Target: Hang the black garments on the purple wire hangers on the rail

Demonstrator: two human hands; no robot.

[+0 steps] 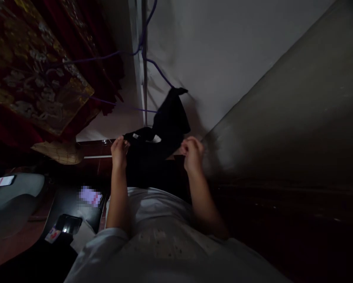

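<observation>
I hold a black garment up in front of me with both hands. My left hand is closed on its left edge, near a small white label. My right hand is closed on its right edge. The upper part of the cloth drapes upward toward a purple cord that runs across the white wall. The room is dim and the folds of the garment are hard to make out.
A red and gold patterned curtain hangs at the upper left. A dark phone and papers lie on a dark surface at the lower left. A grey rounded object sits at the far left. A large dark slanted panel fills the right.
</observation>
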